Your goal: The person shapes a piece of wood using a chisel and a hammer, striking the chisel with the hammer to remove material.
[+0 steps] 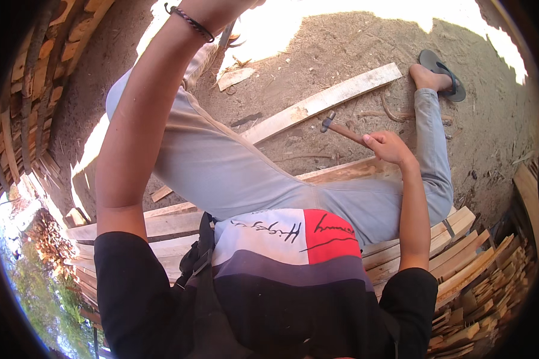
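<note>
Outdoors on bare dirt, sun blasting the top of the view, wood offcuts stacked all round, and I'm sat on a pile of planks [161,226] so the work's within reach. My left arm [139,113] goes up past the frame, so can't tell what that hand's doing. A long plank [323,100] lies flat ahead on the dirt. My right hand [389,146], fingers wrapped tight round the hammer [340,127] handle, holds it low just above the dirt, head pointing at that plank.
</note>
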A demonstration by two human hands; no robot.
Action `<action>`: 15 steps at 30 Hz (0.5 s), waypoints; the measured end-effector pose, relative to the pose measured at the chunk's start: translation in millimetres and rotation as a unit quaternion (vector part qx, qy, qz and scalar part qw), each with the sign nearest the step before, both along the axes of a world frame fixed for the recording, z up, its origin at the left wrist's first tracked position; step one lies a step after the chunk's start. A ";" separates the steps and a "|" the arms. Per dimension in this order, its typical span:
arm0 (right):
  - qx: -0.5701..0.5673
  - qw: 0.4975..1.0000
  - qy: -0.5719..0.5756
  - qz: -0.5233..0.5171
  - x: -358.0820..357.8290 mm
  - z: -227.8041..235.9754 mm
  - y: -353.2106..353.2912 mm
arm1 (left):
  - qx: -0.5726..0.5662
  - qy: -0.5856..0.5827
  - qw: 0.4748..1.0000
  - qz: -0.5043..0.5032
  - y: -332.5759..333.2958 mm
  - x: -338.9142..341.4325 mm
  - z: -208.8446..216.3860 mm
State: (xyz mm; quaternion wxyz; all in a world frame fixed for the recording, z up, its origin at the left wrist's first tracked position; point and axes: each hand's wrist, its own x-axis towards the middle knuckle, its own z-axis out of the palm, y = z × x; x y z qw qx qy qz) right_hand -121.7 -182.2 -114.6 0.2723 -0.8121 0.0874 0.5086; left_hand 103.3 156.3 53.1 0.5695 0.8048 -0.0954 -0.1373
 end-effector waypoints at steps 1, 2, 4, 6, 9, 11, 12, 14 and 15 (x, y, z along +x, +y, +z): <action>0.007 0.996 -0.039 0.074 -0.5 -6.3 0.2 | -0.030 -0.022 0.999 0.012 0.9 7.3 6.9; -0.026 0.987 -0.075 0.140 -4.3 -11.9 3.7 | -0.060 -0.040 0.997 0.024 2.7 11.2 12.0; -0.088 0.956 -0.128 0.250 -10.1 -24.9 18.0 | -0.094 -0.033 0.995 0.027 4.1 18.1 18.5; -0.064 0.932 -0.305 0.186 -11.8 -38.9 44.7 | -0.123 -0.013 0.992 0.023 0.2 21.7 23.2; 0.018 0.922 -0.377 0.079 1.7 -60.1 96.4 | -0.133 -0.005 0.991 0.015 -9.7 24.8 34.1; 0.028 0.911 -0.407 0.060 14.0 -74.4 132.1 | -0.133 -0.015 0.991 0.011 -11.7 20.8 39.8; 0.044 0.904 -0.422 0.050 18.4 -80.1 146.3 | -0.134 -0.020 0.991 0.008 -11.7 17.6 41.7; 0.033 0.915 -0.398 0.062 21.8 -90.4 168.6 | -0.137 -0.020 0.990 0.004 -10.0 12.0 44.0; 0.029 0.920 -0.386 0.067 21.7 -95.0 176.4 | -0.138 -0.020 0.990 0.002 -8.2 10.2 44.4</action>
